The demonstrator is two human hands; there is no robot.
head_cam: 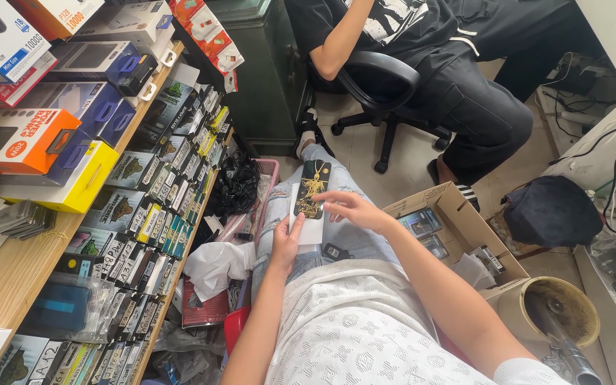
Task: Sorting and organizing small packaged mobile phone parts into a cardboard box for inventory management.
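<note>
My left hand [286,239] grips the lower end of a long flat package [310,196], black with a gold figure on its upper part and white below, held over my lap. The fingers of my right hand [351,209] pinch its right edge near the middle. My legs in pale ripped jeans [279,203] lie under it. A small dark object [335,251] rests on my thigh just below the hands.
Wooden shelves [16,267] on the left hold boxed gadgets and rows of small packages. An open cardboard box [458,214] with packets stands at my right. Another person sits on a black office chair [386,85] ahead. A pink basket [269,171] and black bags lie by the shelves.
</note>
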